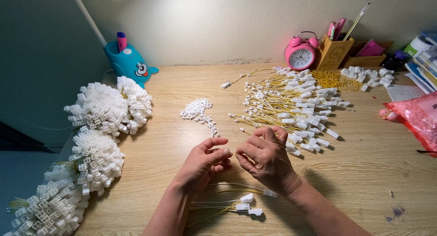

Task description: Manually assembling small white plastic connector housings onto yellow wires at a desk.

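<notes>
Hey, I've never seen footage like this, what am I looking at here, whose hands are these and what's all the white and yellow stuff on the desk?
This is one picture from a camera worn on a person's head, looking down at a wooden desk. There is no machine: the left hand and right hand are the wearer's own, meeting over the desk and pinching something small between the fingertips; what exactly is too small to tell. Beyond them lies a pile of yellow wires with white plastic connectors, and a little heap of tiny white pieces. A few finished wires lie under the wrists. Big bundles of white connectors line the left edge. At the back stand a pink alarm clock and a pen holder.
</notes>
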